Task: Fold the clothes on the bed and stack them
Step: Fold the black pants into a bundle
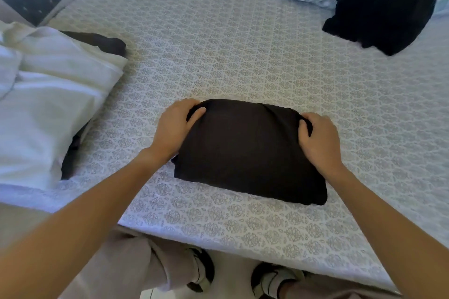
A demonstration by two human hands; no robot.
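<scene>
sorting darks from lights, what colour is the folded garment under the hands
Black, plain: the folded black fabric garment, clearest in the head view.

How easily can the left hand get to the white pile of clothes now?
Probably yes. The white pile lies to the left of the left hand, with only bare sheet between. But the hand must first release the black shirt.

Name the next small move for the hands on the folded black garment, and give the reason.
Probably lift it toward the white pile at left. The left hand and right hand grip opposite ends of the black garment, which already lies folded compact.
</scene>
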